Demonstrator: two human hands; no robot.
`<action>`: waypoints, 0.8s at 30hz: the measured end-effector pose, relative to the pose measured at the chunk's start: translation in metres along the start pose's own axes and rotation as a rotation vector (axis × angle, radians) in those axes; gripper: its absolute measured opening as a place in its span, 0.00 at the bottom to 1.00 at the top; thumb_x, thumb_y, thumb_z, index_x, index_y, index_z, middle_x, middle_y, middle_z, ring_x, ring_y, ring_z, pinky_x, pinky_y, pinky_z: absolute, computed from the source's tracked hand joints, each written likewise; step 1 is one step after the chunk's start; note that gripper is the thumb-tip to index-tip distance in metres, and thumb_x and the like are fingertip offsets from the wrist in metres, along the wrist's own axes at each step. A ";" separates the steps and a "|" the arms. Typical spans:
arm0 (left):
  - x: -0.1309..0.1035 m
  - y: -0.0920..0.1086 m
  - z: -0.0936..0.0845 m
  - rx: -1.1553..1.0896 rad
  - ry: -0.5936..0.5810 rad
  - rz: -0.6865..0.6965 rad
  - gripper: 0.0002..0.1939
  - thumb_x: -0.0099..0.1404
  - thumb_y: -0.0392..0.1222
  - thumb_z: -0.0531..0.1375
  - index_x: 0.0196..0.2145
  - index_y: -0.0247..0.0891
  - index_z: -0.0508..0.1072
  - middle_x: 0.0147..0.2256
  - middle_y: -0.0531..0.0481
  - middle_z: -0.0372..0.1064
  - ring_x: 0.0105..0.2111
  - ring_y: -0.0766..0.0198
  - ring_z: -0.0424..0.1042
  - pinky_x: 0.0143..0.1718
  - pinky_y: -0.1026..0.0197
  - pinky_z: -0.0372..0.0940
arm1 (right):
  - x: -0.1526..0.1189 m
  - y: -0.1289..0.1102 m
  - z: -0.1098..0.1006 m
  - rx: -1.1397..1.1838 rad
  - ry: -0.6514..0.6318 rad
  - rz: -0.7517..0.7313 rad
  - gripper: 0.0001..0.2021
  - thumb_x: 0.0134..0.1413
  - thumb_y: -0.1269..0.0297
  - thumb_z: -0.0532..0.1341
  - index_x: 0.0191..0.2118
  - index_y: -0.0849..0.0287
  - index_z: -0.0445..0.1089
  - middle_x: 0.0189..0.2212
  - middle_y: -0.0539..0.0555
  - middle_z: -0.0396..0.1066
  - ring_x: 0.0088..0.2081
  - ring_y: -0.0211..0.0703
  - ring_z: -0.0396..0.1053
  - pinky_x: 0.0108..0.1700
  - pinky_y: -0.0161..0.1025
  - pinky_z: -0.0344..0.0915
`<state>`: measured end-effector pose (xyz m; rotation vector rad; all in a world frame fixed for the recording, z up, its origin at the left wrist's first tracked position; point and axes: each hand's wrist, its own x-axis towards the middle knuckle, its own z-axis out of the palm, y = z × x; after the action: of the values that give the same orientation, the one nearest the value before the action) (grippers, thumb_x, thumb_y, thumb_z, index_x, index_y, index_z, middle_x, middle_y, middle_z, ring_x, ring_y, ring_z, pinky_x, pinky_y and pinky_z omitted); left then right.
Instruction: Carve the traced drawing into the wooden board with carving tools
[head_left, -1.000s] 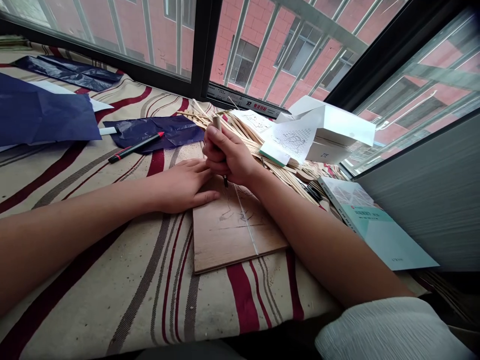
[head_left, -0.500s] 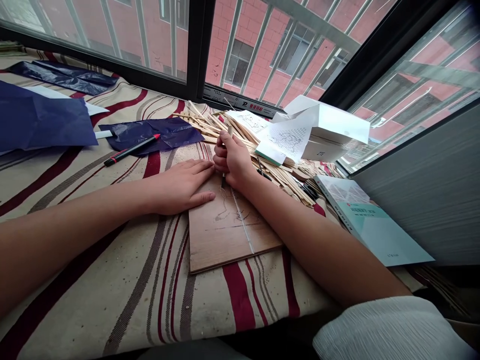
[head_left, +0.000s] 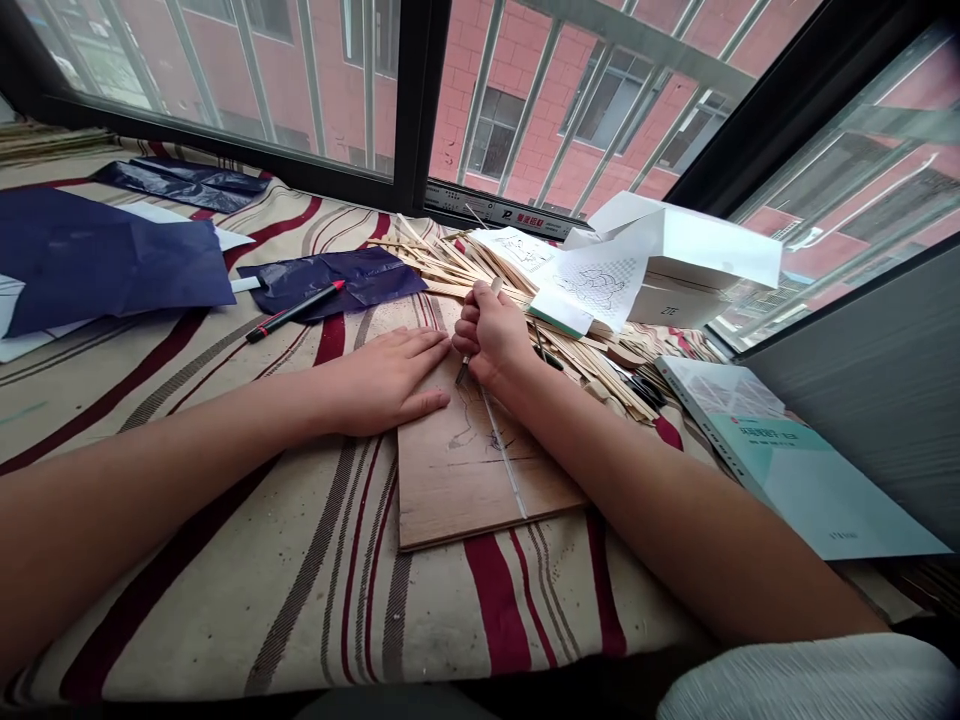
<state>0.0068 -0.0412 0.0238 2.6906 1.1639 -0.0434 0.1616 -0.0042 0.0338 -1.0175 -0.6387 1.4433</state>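
Note:
A brown wooden board (head_left: pixel 480 480) with drawn lines lies flat on the striped cloth (head_left: pixel 225 560). My left hand (head_left: pixel 390 375) rests palm down on the board's far left corner, fingers spread. My right hand (head_left: pixel 495 335) is closed in a fist around a small carving tool (head_left: pixel 463 370), whose pale handle sticks out above the fist. Its dark tip touches the board near the far edge, just right of my left fingertips. A thin pale line runs down the board from the tip.
A heap of thin wooden strips (head_left: pixel 480 270) lies behind the board. White boxes (head_left: pixel 682 260) and printed sheets (head_left: pixel 592 285) sit at the back right, a teal book (head_left: pixel 795 460) on the right. Dark blue carbon paper (head_left: pixel 97 260) and a red-and-black pen (head_left: pixel 292 312) lie on the left.
My right hand has moved away from me along the board with the tool, towards the strips. My left hand stays on the board. The camera view has shifted slightly.

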 end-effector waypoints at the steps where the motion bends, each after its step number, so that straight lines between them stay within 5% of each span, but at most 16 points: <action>1: 0.000 0.000 0.000 0.000 0.003 0.003 0.42 0.78 0.59 0.46 0.77 0.25 0.49 0.77 0.31 0.42 0.78 0.44 0.43 0.77 0.44 0.40 | 0.000 -0.001 0.000 0.013 0.007 -0.004 0.19 0.78 0.62 0.54 0.30 0.56 0.54 0.14 0.36 0.45 0.13 0.26 0.40 0.16 0.26 0.38; 10: -0.001 -0.003 0.003 0.013 0.051 0.025 0.39 0.77 0.60 0.46 0.72 0.26 0.59 0.75 0.31 0.51 0.75 0.42 0.50 0.76 0.44 0.46 | -0.012 -0.009 -0.003 -0.126 -0.321 -0.161 0.19 0.76 0.59 0.56 0.30 0.53 0.53 0.17 0.39 0.47 0.16 0.30 0.39 0.18 0.29 0.38; 18: -0.001 -0.004 0.004 -0.037 0.099 0.070 0.33 0.76 0.59 0.47 0.63 0.28 0.68 0.70 0.30 0.61 0.70 0.42 0.58 0.73 0.44 0.51 | -0.019 -0.005 0.001 -0.223 -0.363 -0.203 0.21 0.71 0.52 0.63 0.30 0.53 0.53 0.19 0.40 0.47 0.18 0.29 0.40 0.18 0.29 0.42; 24: 0.000 -0.004 0.003 -0.019 0.105 0.091 0.30 0.76 0.59 0.47 0.56 0.30 0.72 0.63 0.31 0.67 0.65 0.42 0.64 0.71 0.43 0.55 | -0.023 -0.006 0.004 -0.251 -0.440 -0.203 0.19 0.74 0.60 0.58 0.30 0.52 0.52 0.20 0.41 0.47 0.18 0.30 0.41 0.18 0.28 0.44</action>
<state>0.0035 -0.0391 0.0199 2.7550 1.0622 0.1241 0.1590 -0.0250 0.0456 -0.7970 -1.2318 1.4377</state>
